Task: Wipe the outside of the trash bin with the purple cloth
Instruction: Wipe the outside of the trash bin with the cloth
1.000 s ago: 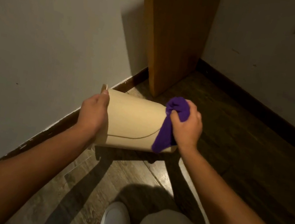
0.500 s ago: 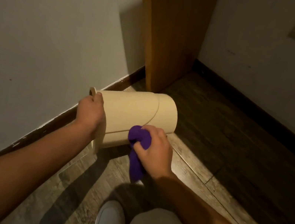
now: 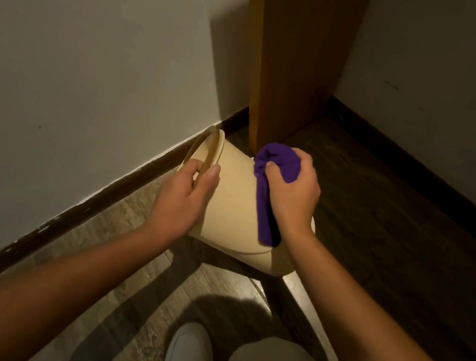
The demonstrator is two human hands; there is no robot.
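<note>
From left to right, I see first the left hand. It is clamped on the rim of the trash bin, thumb on the outer wall and fingers hooked over the edge. The bin is held off the wooden floor, tilted, with its open mouth toward the left wall near the baseboard, and its base pointing down to the right.

The right hand is closed around the purple cloth, which is bunched in the fist, and one tail of it hangs down over the bin's side. The cloth touches the upper part of the wall, close to the foot of the wooden door frame.

What has changed: half a second ago the cloth was at the lower near side of the bin, under its belly, and the bin lay more level. Now the cloth is back on the top side and the bin's mouth has turned up toward the wall. One second ago the cloth was near the base end.

I judge that the wiping goes around the wall in strokes, and the left hand rotates the bin to offer new faces. The part under the left palm is probably not yet wiped.
</note>
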